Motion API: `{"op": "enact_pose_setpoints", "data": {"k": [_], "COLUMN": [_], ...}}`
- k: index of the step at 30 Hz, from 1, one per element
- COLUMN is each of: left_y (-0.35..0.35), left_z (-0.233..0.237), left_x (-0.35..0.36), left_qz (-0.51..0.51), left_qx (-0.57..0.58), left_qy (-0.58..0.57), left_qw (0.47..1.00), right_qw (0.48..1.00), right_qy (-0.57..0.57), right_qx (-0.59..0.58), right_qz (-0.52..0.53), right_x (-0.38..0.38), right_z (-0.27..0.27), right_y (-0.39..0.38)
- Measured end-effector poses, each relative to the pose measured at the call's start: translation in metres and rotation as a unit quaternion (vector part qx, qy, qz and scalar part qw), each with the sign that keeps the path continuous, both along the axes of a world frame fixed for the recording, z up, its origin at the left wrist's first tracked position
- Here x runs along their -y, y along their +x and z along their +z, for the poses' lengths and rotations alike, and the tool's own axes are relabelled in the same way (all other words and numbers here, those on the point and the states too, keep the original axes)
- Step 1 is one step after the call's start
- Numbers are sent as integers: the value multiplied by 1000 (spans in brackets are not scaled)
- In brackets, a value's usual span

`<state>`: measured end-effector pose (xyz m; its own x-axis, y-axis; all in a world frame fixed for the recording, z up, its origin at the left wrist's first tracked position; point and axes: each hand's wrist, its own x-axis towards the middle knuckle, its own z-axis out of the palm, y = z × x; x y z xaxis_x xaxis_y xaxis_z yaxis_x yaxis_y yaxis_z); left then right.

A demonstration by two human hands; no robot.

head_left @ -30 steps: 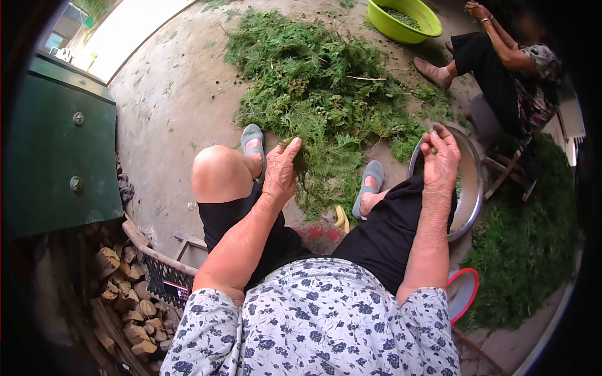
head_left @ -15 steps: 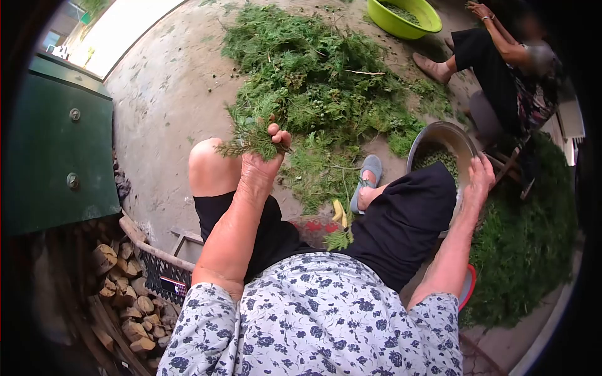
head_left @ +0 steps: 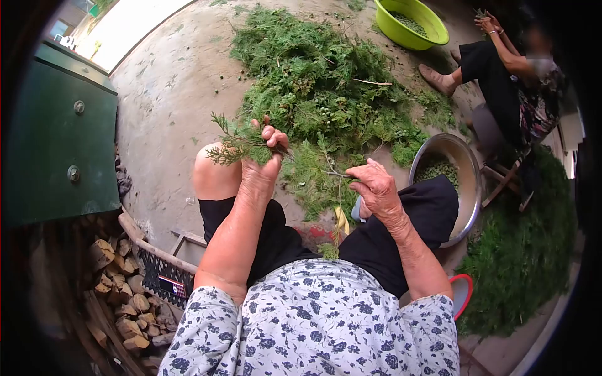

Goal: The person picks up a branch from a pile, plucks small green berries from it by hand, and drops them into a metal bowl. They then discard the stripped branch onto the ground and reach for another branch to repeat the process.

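Observation:
My left hand (head_left: 268, 150) is closed around a small bunch of evergreen sprigs (head_left: 241, 145), whose fronds spread out to the left above my knee. My right hand (head_left: 381, 191) pinches the stem end of an evergreen twig (head_left: 331, 170) between thumb and fingers, a short distance right of the left hand. The twig's tip blends with the greenery behind it. Just beyond both hands lies a large heap of cut evergreen branches (head_left: 313, 81) with small green cones among them. By my right knee a metal basin (head_left: 467, 194) holds many green cones (head_left: 437, 174).
A lime-green tub (head_left: 407, 37) with green cones stands at the back. Another person (head_left: 533, 88) sits at the right. More greenery (head_left: 520, 250) lies right of me, near a red-rimmed container (head_left: 463, 294). Left are a green metal cabinet (head_left: 56, 138), a black crate (head_left: 166, 276) and split firewood (head_left: 128, 301).
My right hand has come from the basin's rim to the middle and now grips a twig. My left hand keeps its bunch in nearly the same place.

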<state>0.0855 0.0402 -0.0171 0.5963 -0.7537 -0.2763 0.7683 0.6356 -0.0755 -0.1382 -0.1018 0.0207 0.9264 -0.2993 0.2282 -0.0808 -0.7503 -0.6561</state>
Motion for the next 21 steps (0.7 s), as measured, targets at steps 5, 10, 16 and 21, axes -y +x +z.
{"op": "enact_pose_setpoints", "data": {"k": [5, 10, 16, 21], "left_y": [-8, -5, 3, 16], "left_z": [23, 17, 14, 20], "left_x": [12, 8, -3, -14], "left_qz": [19, -51, -31, -13], "left_qx": [36, 139, 171, 157], "left_qy": [228, 342, 314, 292], "left_qw": [973, 928, 934, 943], "right_qw": [996, 900, 783, 770], "right_qy": [47, 390, 562, 573], "right_qx": [70, 25, 91, 92], "right_qz": [-25, -193, -250, -265], "right_x": [-2, 15, 26, 28], "right_z": [-7, -9, -13, 6], "right_y": [3, -3, -12, -8]}}
